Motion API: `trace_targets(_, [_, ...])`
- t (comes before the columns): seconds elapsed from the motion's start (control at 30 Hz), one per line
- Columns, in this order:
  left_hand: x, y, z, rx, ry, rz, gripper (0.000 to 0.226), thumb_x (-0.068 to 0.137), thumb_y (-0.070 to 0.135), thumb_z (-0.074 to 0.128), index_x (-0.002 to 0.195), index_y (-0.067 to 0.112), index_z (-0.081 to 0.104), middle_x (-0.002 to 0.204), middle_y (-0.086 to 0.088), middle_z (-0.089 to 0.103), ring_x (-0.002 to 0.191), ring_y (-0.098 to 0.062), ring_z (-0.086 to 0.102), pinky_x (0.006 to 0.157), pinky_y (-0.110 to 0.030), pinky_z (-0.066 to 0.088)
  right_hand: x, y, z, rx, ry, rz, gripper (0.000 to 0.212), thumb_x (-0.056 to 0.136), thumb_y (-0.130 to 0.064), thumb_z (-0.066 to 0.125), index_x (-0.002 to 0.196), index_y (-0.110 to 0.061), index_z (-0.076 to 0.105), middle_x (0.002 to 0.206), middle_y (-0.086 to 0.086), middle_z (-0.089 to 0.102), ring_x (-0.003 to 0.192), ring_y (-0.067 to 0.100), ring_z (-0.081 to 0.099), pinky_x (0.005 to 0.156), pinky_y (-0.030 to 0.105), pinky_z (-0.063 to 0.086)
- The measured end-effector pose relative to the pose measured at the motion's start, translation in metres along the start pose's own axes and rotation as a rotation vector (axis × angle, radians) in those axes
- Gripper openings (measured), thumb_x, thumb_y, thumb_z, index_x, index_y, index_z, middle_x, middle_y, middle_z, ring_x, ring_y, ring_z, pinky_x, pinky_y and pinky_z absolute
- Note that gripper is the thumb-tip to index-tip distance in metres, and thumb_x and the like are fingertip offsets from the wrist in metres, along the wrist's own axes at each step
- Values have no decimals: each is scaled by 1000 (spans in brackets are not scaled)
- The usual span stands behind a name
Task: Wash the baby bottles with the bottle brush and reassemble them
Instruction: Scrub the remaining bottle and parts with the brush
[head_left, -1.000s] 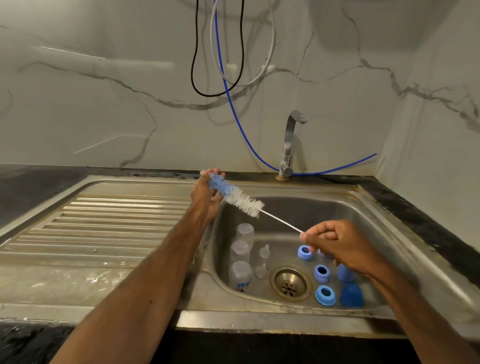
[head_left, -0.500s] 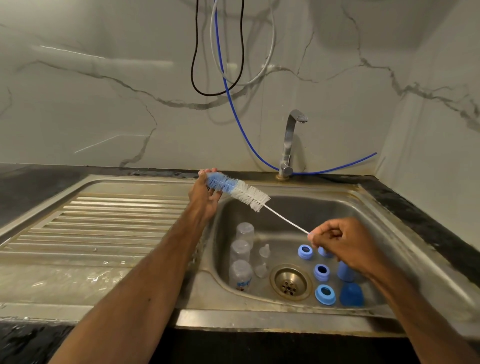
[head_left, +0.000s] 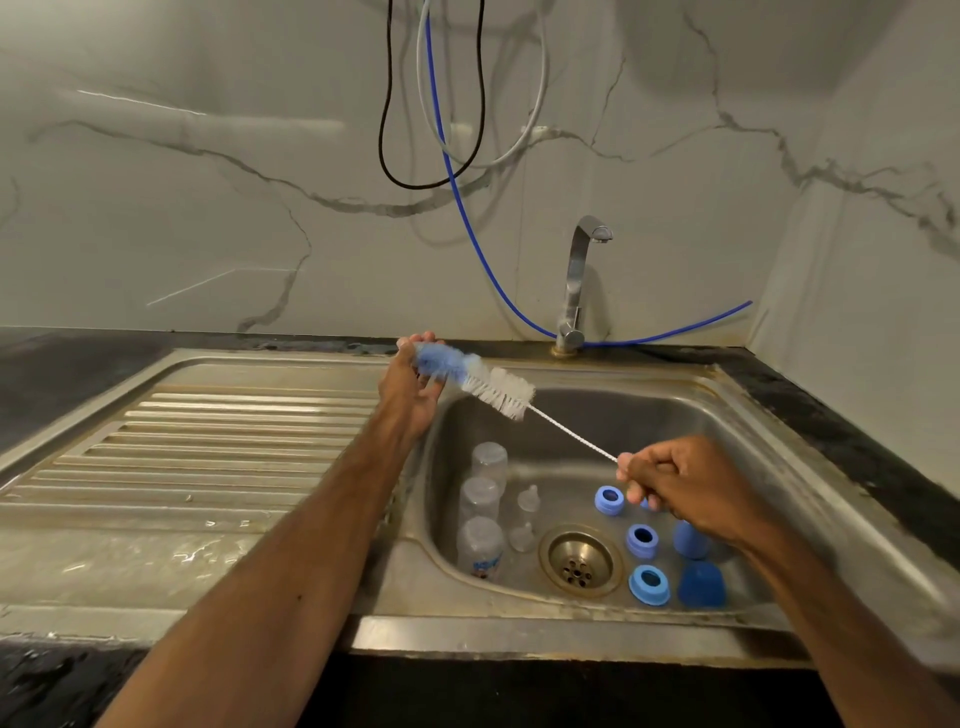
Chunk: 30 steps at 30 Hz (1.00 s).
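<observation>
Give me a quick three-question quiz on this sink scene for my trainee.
1. True or false: water is running from the tap.
2. The left hand grips the bottle brush by its bristle end. The right hand pinches: A) a blue ring, B) the brush's wire handle, C) a bottle.
3. How many clear bottles are in the sink?
Key: 1 false; 2 B; 3 three.

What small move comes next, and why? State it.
Probably release the blue-and-white bristled bottle brush with the left hand and reach for a clear plastic bottle in the steel sink: the right hand pinches the wire handle, and no bottle is held.
</observation>
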<state>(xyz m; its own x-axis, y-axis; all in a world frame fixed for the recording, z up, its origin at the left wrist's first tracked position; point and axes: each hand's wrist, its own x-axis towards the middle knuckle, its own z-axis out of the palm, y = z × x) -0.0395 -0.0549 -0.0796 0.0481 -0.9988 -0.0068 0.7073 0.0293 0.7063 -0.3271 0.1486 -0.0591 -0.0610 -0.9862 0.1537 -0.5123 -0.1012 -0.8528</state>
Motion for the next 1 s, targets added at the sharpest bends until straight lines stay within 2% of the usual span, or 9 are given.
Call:
trace_targets(0.13, [-2, 1, 2, -53, 19, 4, 30, 105, 30, 55, 128, 10, 59, 134, -16, 62, 123, -33, 63, 97, -47, 57, -3, -3, 4, 58, -106, 93, 41, 105, -29, 51, 84, 1, 72, 47, -1, 52, 39, 4, 43, 41, 14, 35])
trace_targets(0.27, [-2, 2, 3, -54, 32, 7, 21, 104, 25, 58, 119, 11, 62, 131, -15, 64, 116, -29, 66, 98, -46, 57, -4, -7, 4, 47, -30, -21, 11, 88, -19, 78, 86, -9, 75, 65, 4, 72, 51, 5, 61, 48, 11, 43])
trace_targets(0.33, [-4, 2, 4, -63, 29, -6, 17, 105, 25, 57, 114, 12, 63, 126, -14, 65, 115, -29, 66, 92, -43, 60, -2, -5, 2, -8, 35, -57, 4, 86, -11, 79, 84, -12, 76, 69, 4, 75, 57, 6, 67, 52, 11, 46])
trace_targets(0.53, [-1, 0, 3, 3, 5, -5, 33, 106, 34, 51, 129, 13, 59, 136, -10, 65, 127, -29, 62, 109, -49, 49, -3, -4, 4, 54, -175, 94, 44, 107, -31, 45, 87, -3, 74, 50, -2, 53, 45, 9, 40, 44, 18, 32])
trace_targets(0.6, [-2, 2, 6, 5, 1, 10, 26, 106, 33, 51, 121, 14, 61, 134, -10, 67, 126, -28, 62, 108, -48, 50, -3, -3, 5, 73, -216, 106, 39, 104, -35, 50, 91, -7, 74, 57, 2, 62, 48, 13, 43, 45, 21, 34])
trace_targets(0.7, [-3, 1, 5, -12, 26, 14, 23, 104, 31, 55, 116, 13, 63, 134, -13, 66, 125, -28, 64, 105, -46, 53, -1, -1, 4, 3, -61, 33, 16, 89, -28, 76, 91, -12, 74, 69, 5, 73, 51, 10, 59, 45, 17, 42])
trace_targets(0.8, [-5, 1, 2, 6, -20, 22, 47, 105, 33, 53, 139, 2, 53, 144, -21, 56, 126, -33, 60, 96, -43, 58, 1, -1, 0, -8, 2, -2, 10, 88, -18, 77, 86, -8, 76, 68, 7, 74, 55, 12, 63, 48, 15, 44])
trace_targets(0.9, [-6, 3, 5, -45, -41, -3, 44, 107, 32, 49, 143, 6, 49, 144, -14, 57, 127, -32, 59, 95, -42, 58, -2, -7, 0, 130, -179, 138, 29, 100, -24, 61, 89, -4, 77, 58, 3, 61, 46, 10, 44, 43, 17, 34])
trace_targets(1.0, [-7, 7, 5, -43, -39, -4, 45, 108, 33, 44, 148, 10, 46, 147, -9, 55, 133, -31, 55, 108, -45, 50, -5, -15, -3, 314, -326, 260, 39, 104, -28, 50, 98, 0, 75, 53, -1, 37, 43, 6, 27, 40, 17, 21])
